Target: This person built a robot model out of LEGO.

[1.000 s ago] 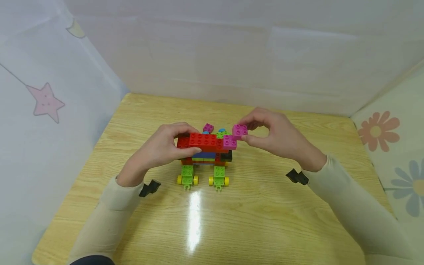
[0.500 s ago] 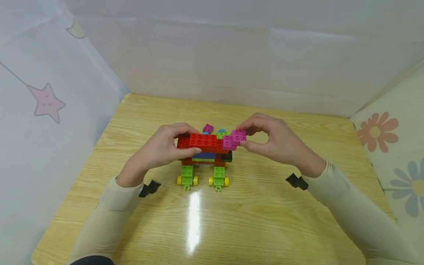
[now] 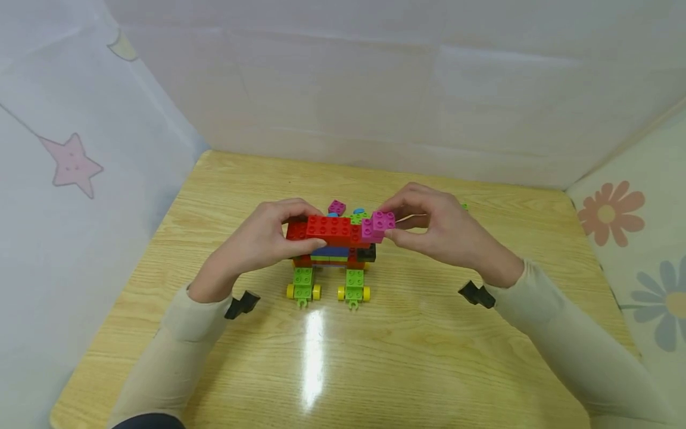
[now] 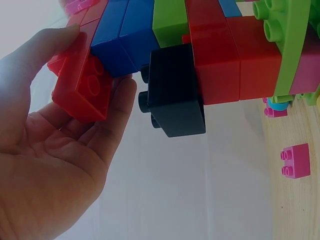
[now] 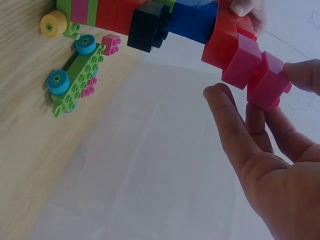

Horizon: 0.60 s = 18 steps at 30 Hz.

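A tall block build stands on the table, with a long red brick [image 3: 328, 229] along its top and a black brick [image 3: 367, 254] jutting from its right side. My left hand [image 3: 259, 235] grips the red bricks at the top left, thumb in front. At the top right sits a pink brick [image 3: 367, 231]. My right hand [image 3: 442, 232] pinches a second pink brick [image 5: 270, 82] between thumb and fingers, overlapping the first one's right part. Whether their studs are engaged cannot be told. Blue bricks [image 4: 122, 37] show beneath the red ones in the left wrist view.
Two green bases with yellow wheels [image 3: 355, 285] lie at the build's front. Behind it, a green base with blue wheels [image 5: 82, 72] and a loose pink brick [image 4: 298, 161] rest on the wooden table [image 3: 429, 357]. White cloth [image 3: 332, 89] hangs behind the table.
My right hand has moved slightly left and down with its pink brick, which now overlaps the lower pink brick more. My left hand and the build have stayed put.
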Motion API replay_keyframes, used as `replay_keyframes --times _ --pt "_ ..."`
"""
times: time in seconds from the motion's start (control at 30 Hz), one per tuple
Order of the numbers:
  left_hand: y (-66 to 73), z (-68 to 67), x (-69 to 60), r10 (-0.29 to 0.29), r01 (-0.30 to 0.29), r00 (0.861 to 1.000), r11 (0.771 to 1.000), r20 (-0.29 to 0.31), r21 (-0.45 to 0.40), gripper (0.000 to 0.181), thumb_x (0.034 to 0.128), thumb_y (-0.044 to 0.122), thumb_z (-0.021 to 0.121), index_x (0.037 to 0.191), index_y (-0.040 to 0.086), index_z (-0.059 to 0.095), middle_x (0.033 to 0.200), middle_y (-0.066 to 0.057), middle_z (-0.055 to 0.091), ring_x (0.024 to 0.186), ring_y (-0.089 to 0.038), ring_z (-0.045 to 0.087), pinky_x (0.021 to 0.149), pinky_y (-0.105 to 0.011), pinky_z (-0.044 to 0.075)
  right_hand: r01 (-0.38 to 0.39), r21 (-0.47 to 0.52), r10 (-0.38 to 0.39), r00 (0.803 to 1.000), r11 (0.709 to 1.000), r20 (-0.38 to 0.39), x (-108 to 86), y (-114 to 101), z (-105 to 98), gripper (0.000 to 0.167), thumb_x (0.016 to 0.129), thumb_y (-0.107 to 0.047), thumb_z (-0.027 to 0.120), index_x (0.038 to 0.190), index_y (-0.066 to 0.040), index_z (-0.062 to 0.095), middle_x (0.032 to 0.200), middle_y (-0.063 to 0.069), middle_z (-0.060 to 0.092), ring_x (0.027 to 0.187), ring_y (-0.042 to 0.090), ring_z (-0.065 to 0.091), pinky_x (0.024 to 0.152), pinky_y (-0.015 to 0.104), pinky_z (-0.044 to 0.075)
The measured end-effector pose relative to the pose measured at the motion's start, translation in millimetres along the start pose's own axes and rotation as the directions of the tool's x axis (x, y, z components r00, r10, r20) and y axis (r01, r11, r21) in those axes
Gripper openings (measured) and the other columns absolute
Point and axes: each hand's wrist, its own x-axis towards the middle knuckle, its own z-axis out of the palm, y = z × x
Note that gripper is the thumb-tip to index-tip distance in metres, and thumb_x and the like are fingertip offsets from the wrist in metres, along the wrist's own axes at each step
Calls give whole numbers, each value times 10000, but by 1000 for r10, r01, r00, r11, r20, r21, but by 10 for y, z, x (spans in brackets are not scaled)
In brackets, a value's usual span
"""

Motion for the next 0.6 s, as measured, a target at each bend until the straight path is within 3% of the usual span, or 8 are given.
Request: replay_keyframes --times 0.4,0.5,0.6 --pt "60 -28 -3 9 -9 1000 999 3 40 416 979 256 893 1356 140 759 1265 -9 777 959 -197 679 818 -356 597 -23 -3 23 1000 1000 -21 8 -15 13 292 996 -64 821 1280 -110 771 1267 39 715 1140 211 784 1018 437 679" --pt "170 -27 20 83 -81 996 993 -15 86 453 983 278 887 1390 142 740 1319 1 767 1070 -190 716 890 -382 630 -24 14 24 999 1000 -27 8 -6 18 290 999 -69 821 1282 -109 772 1266 45 715 1142 218 784 1021 438 678" --pt "338 -2 92 180 -173 983 973 -31 156 454 972 293 893 1365 115 751 1310 -12 769 1111 -201 723 925 -407 635 -12 16 13 999 1000 -33 2 2 15 286 1003 -76 827 1282 -112 776 1260 47 716 1137 216 787 1018 434 679"
